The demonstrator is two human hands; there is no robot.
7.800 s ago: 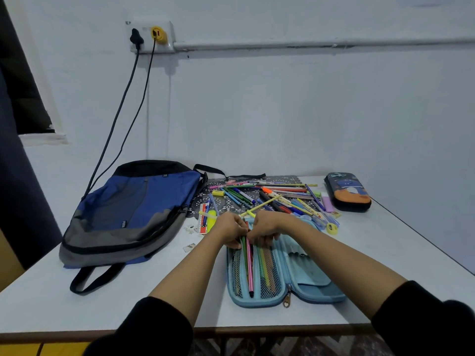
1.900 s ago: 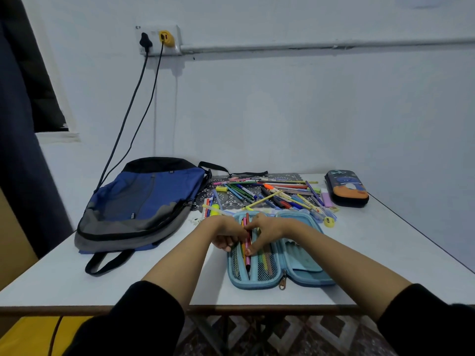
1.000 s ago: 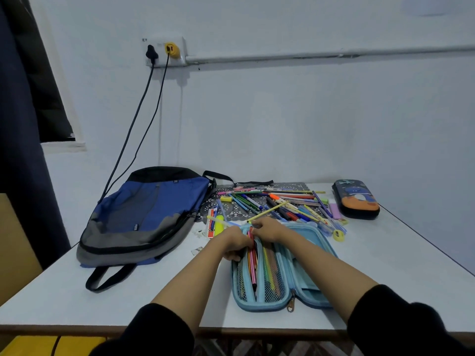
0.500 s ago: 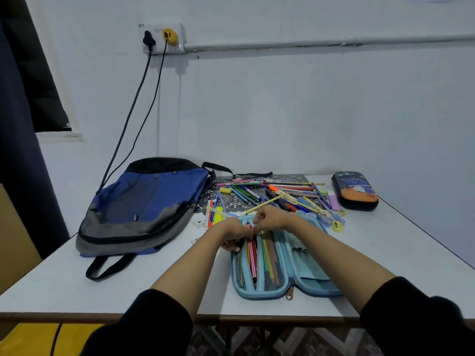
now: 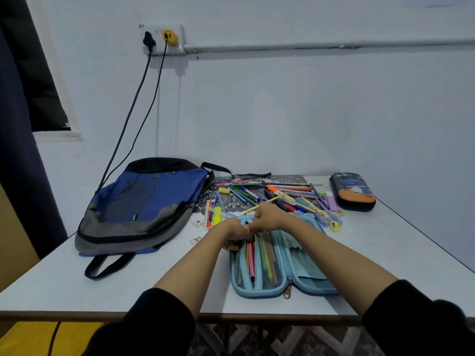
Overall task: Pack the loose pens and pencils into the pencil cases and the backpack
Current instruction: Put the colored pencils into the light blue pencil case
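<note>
An open light-blue pencil case point(image 5: 303, 286) lies flat near the table's front edge, with several pens under its mesh half. My left hand point(image 5: 235, 233) and my right hand point(image 5: 268, 215) meet at the case's far end, and their fingers pinch the top of a pink pen point(image 5: 249, 250) that lies in the mesh half. Behind them spreads a heap of loose pens and pencils point(image 5: 277, 195). A blue and grey backpack point(image 5: 144, 204) lies flat to the left. A closed dark pencil case point(image 5: 352, 190) sits at the back right.
A white table point(image 5: 401, 253) carries everything, its front edge close to me. A yellow highlighter point(image 5: 218, 214) and a small ruler lie between backpack and case. Two cables hang from a wall socket point(image 5: 162, 38) behind the backpack. A yellow sharpener point(image 5: 334, 226) lies right of the case.
Both hands stay at the far end of the blue case, working the pink pen among the others. The camera has shifted slightly; nothing else has moved.
</note>
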